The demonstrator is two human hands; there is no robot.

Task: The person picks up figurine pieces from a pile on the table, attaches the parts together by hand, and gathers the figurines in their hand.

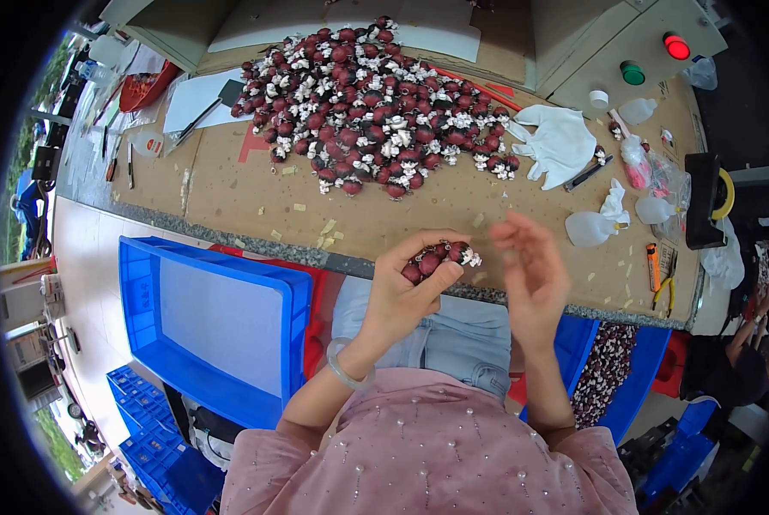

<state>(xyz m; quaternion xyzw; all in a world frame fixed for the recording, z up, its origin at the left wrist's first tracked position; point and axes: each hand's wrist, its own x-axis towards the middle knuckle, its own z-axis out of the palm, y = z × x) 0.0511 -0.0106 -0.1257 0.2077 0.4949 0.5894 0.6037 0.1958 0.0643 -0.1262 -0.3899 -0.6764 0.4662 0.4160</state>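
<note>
My left hand [412, 283] is closed around several small dark-red and white figurines [432, 259], held above the table's front edge. One figurine's white part sticks out past the thumb. To its right my right hand [530, 270] is raised, blurred by motion, with its fingers partly spread and nothing visible in them. Beyond both hands a big heap of the same figurines [367, 103], dark red with black and white parts and small metal rings, covers the cardboard-topped table [256, 197].
A blue crate [217, 313] stands at my left; another blue bin [629, 369] with figurines is at my right. A white glove [556, 142], plastic bottles [589, 228], an orange cutter [652, 268] and yellow-handled pliers [669, 287] lie on the right. A metal box [633, 60] carries lit buttons.
</note>
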